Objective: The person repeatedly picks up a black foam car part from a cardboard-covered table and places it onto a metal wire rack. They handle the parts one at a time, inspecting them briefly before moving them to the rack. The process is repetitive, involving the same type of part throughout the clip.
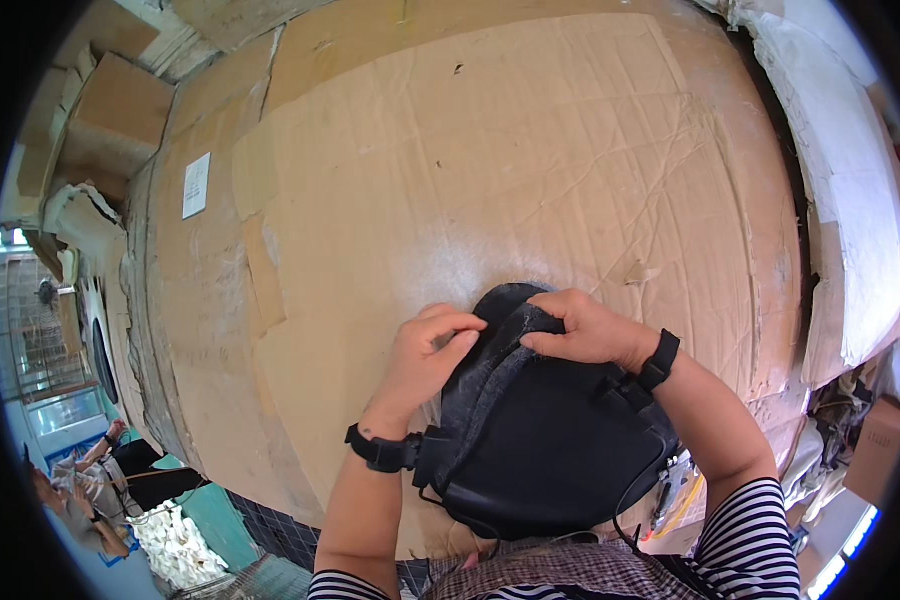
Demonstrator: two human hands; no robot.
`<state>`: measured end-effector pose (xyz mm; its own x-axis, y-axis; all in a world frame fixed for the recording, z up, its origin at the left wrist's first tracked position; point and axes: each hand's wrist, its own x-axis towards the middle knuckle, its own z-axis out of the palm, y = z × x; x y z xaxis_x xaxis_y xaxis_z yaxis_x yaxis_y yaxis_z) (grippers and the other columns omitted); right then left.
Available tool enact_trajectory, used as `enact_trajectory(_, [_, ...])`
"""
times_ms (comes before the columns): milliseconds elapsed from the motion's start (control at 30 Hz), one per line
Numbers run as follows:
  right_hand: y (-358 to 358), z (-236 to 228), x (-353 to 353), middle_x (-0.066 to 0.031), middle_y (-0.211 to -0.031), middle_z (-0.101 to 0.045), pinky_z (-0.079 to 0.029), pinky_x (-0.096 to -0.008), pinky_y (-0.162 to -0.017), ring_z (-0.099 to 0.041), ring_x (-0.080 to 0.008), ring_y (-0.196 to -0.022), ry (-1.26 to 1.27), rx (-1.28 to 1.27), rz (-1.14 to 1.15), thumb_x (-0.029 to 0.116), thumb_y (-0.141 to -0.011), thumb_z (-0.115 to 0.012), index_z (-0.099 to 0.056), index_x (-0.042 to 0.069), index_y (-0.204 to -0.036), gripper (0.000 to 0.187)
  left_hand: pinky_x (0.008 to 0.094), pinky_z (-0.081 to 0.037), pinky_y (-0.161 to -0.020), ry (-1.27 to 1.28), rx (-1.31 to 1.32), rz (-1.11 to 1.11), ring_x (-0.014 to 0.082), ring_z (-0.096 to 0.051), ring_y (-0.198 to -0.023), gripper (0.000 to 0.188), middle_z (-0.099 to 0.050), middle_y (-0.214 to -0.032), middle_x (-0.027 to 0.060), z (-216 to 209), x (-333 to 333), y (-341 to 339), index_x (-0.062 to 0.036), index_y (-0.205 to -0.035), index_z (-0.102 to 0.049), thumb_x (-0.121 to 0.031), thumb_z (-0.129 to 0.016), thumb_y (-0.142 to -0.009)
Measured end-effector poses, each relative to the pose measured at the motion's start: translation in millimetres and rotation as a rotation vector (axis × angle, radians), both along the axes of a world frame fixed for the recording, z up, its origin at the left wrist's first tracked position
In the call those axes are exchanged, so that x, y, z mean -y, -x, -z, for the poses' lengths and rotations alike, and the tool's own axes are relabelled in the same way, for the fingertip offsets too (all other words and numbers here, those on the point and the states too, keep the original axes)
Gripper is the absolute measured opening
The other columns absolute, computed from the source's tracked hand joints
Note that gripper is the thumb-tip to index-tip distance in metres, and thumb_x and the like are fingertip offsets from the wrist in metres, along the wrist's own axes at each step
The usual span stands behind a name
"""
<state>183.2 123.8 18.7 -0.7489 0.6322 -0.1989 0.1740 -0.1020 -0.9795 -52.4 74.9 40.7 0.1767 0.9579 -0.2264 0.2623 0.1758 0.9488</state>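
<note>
Room: I look in from far away and see a busy workroom, with a co-worker (95,500) at the low left near a pile of white pieces (178,545).
Table: Flat brown cardboard (470,160) covers the big top, with creases and a few torn spots.
Black piece: The soft black piece (560,430) lies at the near side of the table, close to the person's body. Its long way runs from the body up to a round tip, leaning a bit left.
Grey edge: A fuzzy grey edge (480,410) runs up the piece on a slant, from low left to high right. Its top end is right by the right fingers, so the right hand is nearer. The left fingertips are just left of it, by the dark flap.
Right hand: The right hand (590,328) pinches the top of that edge between thumb and fingers.
Left hand: The left hand (422,365) has its thumb and pointer bent close, with a small gap. I cannot tell if they hold any cloth.
Hard to see: The right hand hides some of the edge, and black straps and wires blend into the black piece.
</note>
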Motion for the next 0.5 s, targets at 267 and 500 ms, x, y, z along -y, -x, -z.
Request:
enact_trajectory(267, [6.5, -1.3, 1.0, -0.0057, -0.081, -0.065, -0.047, -0.0287, -0.067, -0.053, -0.0086, -0.074, 0.123, 0.011, 0.084, 0.014, -0.088, -0.062, -0.063, -0.003, -0.101, 0.021, 0.0379, -0.045, -0.081, -0.392, -0.27, 0.012, 0.0291, -0.056, -0.09, 0.028, -0.06, -0.092, 0.0104, -5.1, 35.9, 9.6, -0.0044, -0.097, -0.062, -0.004, -0.072, -0.071])
enact_trajectory(500, [11.1, 0.1, 0.5, -0.0077, -0.073, -0.062, -0.046, -0.0298, -0.062, -0.052, -0.0087, -0.069, 0.06, 0.066, 0.081, 0.015, -0.087, -0.063, -0.063, -0.004, -0.096, 0.021, 0.0382, -0.044, -0.078, -0.624, -0.42, 0.078, 0.0302, -0.054, -0.089, 0.022, -0.059, -0.09, 0.0101, -14.4, 26.4, -18.6, -0.0052, -0.095, -0.063, -0.006, -0.07, -0.075])
